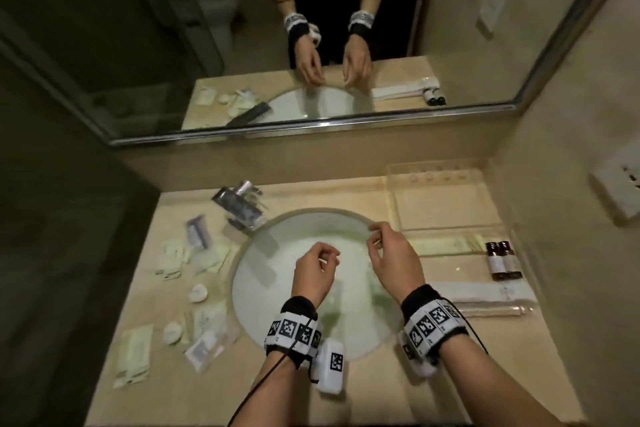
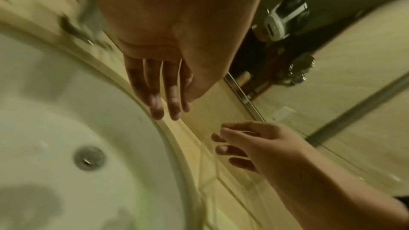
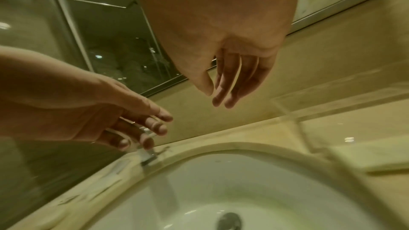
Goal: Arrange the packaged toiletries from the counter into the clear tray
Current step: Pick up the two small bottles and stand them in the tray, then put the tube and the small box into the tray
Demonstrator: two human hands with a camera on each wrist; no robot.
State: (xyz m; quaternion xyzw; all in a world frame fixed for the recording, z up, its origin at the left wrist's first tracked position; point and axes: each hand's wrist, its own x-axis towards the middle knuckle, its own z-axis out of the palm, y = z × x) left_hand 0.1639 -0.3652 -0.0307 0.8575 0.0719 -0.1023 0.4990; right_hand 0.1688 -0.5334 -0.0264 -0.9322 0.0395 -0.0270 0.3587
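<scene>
Several pale packaged toiletries [image 1: 173, 258] lie scattered on the counter left of the sink, with more packets [image 1: 136, 354] near the front left. The clear tray [image 1: 446, 199] stands at the back right and looks bare inside. Both hands hover over the basin and hold nothing. My left hand [image 1: 323, 258] has loosely curled fingers [image 2: 156, 109]. My right hand [image 1: 375, 239] hangs near the basin's far rim, close to the tray's left side, its fingers [image 3: 221, 99] relaxed and pointing down.
A round white sink [image 1: 311, 284] fills the counter's middle, with a chrome tap [image 1: 242, 204] at its back left. Two small brown bottles [image 1: 500, 260] and a folded white towel [image 1: 485, 298] lie right of the sink. A mirror [image 1: 242, 45] runs along the back wall.
</scene>
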